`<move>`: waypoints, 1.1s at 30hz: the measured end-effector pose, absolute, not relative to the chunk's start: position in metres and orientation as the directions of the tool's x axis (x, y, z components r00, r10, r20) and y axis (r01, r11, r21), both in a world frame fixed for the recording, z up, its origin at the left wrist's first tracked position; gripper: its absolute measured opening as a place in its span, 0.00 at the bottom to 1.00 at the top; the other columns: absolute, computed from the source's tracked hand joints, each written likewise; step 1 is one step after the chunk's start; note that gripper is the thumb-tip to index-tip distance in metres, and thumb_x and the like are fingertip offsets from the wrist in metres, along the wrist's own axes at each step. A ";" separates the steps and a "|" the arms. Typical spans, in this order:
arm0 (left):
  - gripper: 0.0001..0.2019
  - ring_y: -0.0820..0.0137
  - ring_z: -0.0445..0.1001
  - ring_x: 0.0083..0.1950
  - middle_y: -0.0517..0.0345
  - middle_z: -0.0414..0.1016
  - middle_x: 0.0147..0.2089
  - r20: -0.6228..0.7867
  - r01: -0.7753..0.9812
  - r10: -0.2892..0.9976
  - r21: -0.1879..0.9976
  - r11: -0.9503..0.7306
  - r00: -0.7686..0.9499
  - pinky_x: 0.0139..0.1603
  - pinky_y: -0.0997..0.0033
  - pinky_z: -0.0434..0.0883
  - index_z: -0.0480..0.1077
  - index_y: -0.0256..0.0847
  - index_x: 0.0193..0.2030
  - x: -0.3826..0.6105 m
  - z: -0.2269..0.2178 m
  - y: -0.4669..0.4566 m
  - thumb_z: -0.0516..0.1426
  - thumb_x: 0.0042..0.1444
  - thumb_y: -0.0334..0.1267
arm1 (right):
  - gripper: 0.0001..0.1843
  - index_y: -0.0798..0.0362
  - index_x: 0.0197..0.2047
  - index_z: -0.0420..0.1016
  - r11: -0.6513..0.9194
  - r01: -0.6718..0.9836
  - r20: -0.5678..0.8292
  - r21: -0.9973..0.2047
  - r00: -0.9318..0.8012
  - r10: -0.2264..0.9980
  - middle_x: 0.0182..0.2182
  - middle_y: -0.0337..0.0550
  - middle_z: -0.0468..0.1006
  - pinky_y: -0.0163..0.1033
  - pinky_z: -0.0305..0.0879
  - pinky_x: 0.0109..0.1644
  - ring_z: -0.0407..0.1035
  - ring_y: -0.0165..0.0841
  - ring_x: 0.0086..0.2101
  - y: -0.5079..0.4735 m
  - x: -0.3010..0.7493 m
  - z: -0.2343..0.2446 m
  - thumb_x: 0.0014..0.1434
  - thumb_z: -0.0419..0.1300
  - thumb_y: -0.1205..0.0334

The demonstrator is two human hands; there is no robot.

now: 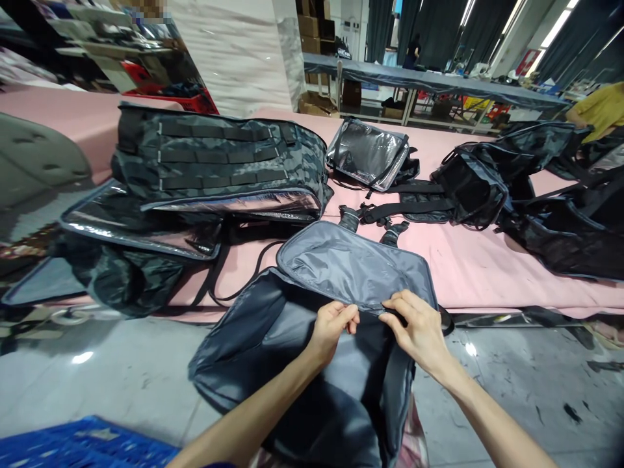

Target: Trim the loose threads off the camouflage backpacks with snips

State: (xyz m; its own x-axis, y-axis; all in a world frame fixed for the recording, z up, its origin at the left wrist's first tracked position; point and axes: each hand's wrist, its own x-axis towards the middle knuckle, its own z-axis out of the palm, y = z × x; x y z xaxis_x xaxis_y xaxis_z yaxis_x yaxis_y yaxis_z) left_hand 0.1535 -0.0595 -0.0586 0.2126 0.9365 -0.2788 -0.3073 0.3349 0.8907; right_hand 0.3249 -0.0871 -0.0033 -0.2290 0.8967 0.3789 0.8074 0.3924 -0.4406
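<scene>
An opened backpack (312, 383) with grey lining lies in front of me, its flap (341, 260) folded back onto the pink table. My left hand (336, 325) pinches the seam edge where the flap meets the bag body. Close to its right, my right hand (414, 322) grips the same edge between thumb and fingers. The bag's lower part hangs off the table's front edge toward me. Two black shoulder straps (348, 218) stick out beyond the flap. What lies under my fingertips is too small to make out.
Camouflage backpacks (219, 156) are stacked on the left of the pink table (468, 260). A silver-lined bag (368, 156) lies at the back, and several black bags (575, 227) at the right. A blue crate (88, 445) stands at the lower left. A person in yellow (602, 114) is at the far right.
</scene>
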 end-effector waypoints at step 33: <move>0.14 0.79 0.60 0.18 0.61 0.65 0.17 -0.259 -0.318 0.944 0.894 0.315 0.206 0.23 0.76 0.55 0.66 0.35 0.19 0.155 -0.055 -0.061 0.60 0.45 0.43 | 0.08 0.53 0.37 0.71 0.360 0.851 0.349 -0.382 -0.228 0.909 0.32 0.43 0.73 0.35 0.62 0.37 0.68 0.33 0.34 -0.084 0.314 -0.004 0.60 0.53 0.60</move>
